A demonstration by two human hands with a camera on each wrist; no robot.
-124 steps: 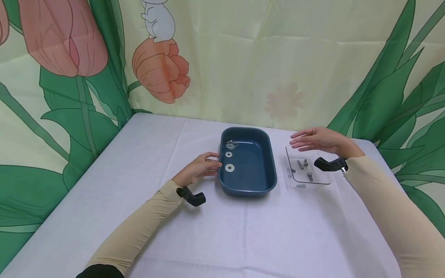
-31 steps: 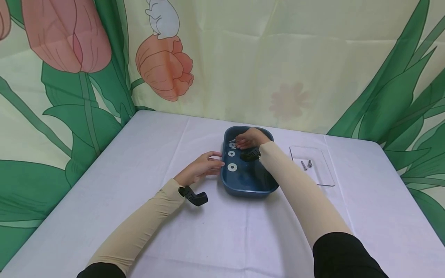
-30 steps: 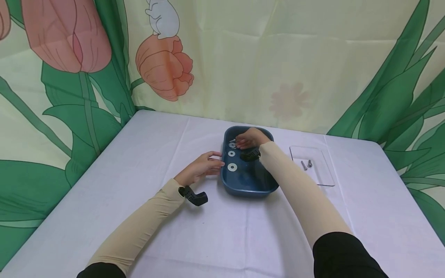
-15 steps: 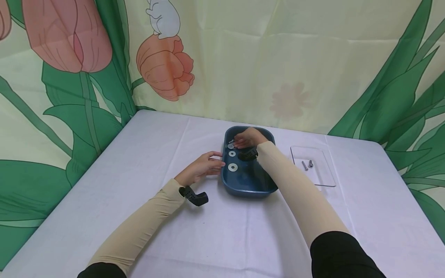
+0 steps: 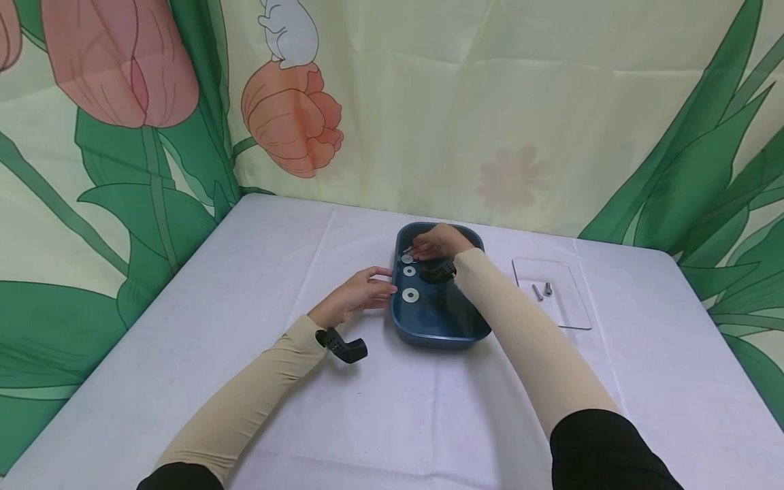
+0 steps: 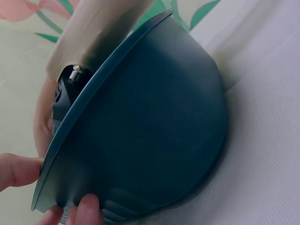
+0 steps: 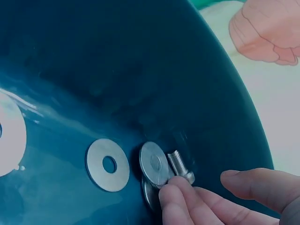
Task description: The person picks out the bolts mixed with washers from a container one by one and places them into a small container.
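Note:
A dark blue rectangular tray stands on the cloth. My left hand touches its left side from outside. In the left wrist view, those fingertips rest on the rim and outer wall. Inside the tray's far left part, my right hand reaches down. Its fingertips touch a metal washer whose centre looks filled, overlapping another washer. A short bolt lies just behind these fingers, while the thumb is apart from them. Nearer the front are a washer and a larger washer.
Right of the tray is a clear plastic box holding a screw and a bolt. The right sleeve covers part of it. A white cloth spreads over the table, and a flower-printed curtain hangs behind.
My right hand has moved left from over the clear box into the tray. Within the last second, the washer under its fingertips has shifted slightly. The left hand has stayed at the tray's side.

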